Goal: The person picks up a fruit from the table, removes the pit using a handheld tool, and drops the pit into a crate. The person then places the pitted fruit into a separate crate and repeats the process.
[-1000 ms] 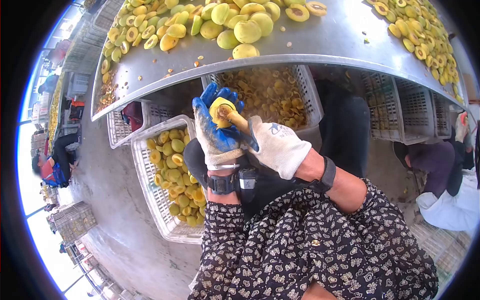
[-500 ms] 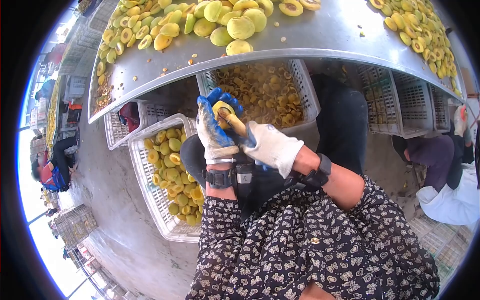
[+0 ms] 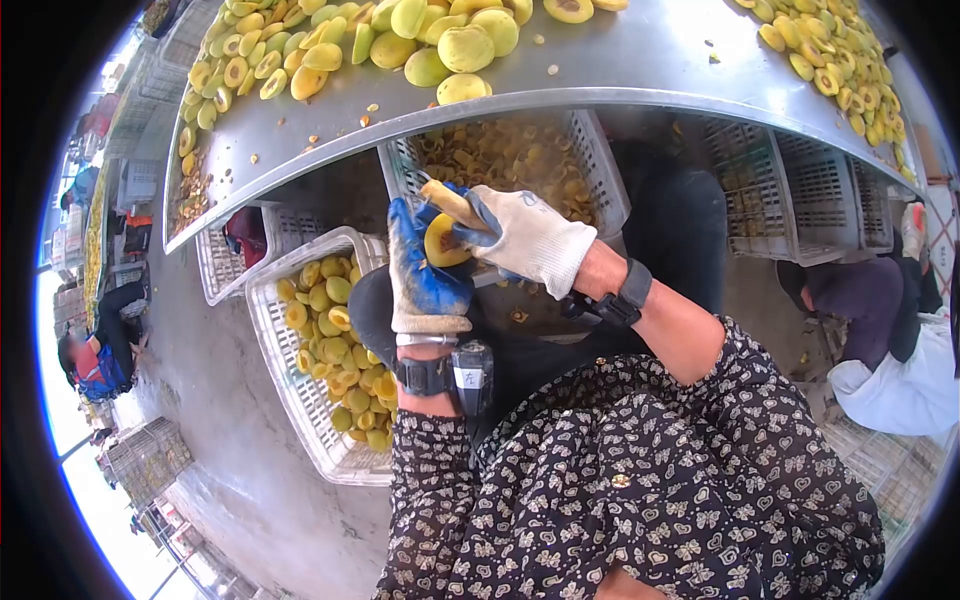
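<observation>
My left hand [image 3: 428, 275], in a white glove with a blue coated palm, is closed around a yellow-green stone-fruit half [image 3: 443, 243]. The fruit's hollow faces up toward my right hand. Just right of it, my right hand [image 3: 530, 235] wears a whitish glove and grips a wooden-handled tool [image 3: 452, 203]. The tool lies slanted above the fruit half, its narrow tip pointing up and left. Its working end is too small to make out well. Below both hands is a crate [image 3: 610, 180] of fruit pieces.
A metal table [image 3: 600, 55] with piled fruit halves [image 3: 320, 50] spans the front. A white crate [image 3: 290, 375] of yellow-green fruit stands at left on the floor. More crates [image 3: 750, 190] sit under the table at right. A co-worker [image 3: 860, 305] sits at far right.
My right hand has risen and turned, so the wooden-handled tool has come away from the fruit's hollow and now points up-left. My left hand has dropped slightly, still holding the fruit half.
</observation>
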Tool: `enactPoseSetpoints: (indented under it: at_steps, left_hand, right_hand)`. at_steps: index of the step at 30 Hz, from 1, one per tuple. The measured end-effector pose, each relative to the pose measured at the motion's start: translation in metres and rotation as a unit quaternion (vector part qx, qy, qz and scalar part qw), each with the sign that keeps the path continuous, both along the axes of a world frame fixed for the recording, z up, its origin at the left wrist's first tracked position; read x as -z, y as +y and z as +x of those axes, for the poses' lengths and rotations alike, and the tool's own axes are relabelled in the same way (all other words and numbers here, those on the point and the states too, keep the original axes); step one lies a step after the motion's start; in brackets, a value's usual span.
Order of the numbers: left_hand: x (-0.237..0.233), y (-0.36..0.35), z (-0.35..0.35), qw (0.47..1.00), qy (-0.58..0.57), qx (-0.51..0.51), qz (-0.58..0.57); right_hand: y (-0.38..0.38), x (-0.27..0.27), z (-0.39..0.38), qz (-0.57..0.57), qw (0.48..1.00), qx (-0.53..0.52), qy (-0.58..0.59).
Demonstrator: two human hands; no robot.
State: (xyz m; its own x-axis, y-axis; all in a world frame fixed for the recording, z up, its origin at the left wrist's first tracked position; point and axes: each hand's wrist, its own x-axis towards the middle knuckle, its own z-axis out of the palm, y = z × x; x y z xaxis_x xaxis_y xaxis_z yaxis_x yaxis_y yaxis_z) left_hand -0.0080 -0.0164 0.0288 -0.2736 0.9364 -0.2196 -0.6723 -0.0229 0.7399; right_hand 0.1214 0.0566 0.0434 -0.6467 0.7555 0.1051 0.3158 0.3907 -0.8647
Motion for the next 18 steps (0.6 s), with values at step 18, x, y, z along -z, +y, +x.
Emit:
enactPoseSetpoints:
  at_steps: [18]
  left_hand:
    - [0.010, 0.015, 0.007, 0.993, 0.023, -0.119, -0.004]
  right_hand:
    - [-0.039, -0.020, 0.016, -0.164, 0.959, -0.047, -0.224]
